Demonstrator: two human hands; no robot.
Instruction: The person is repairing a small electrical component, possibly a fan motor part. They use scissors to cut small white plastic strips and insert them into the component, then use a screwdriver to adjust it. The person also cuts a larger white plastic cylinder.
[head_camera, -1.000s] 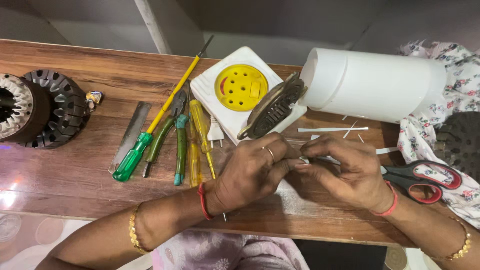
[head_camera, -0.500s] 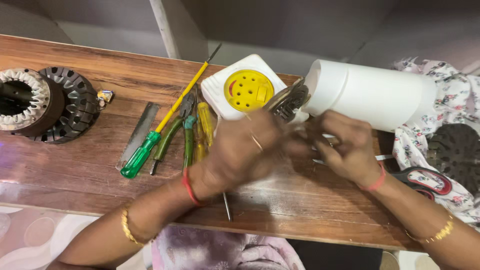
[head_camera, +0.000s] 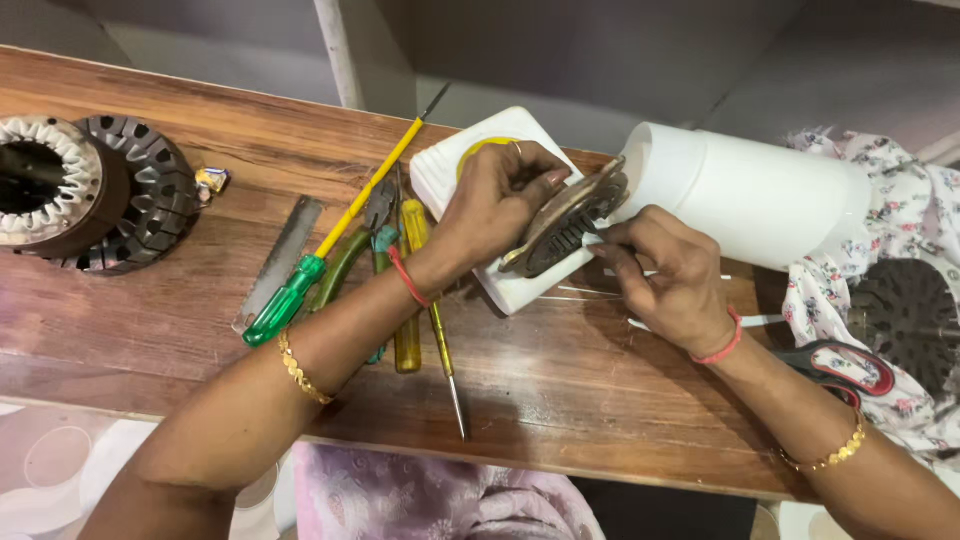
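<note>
The left hand (head_camera: 495, 205) grips a slotted metal disc (head_camera: 565, 225), holding it on edge over a white square box (head_camera: 450, 175) on the wooden tabletop (head_camera: 600, 390). The right hand (head_camera: 665, 270) pinches a thin white strip (head_camera: 598, 236) against the disc's slots. A white roll (head_camera: 760, 205) lies just behind. 2 screwdrivers (head_camera: 340, 235) and pliers (head_camera: 360, 250) lie left of the box, scissors (head_camera: 845, 365) at right.

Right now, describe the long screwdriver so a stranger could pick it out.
Start at the dark round motor stator on the wooden bench's left end. Right of it lie hand tools; the longest, a yellow-shafted screwdriver with a clear green handle, slants across, untouched.
</note>
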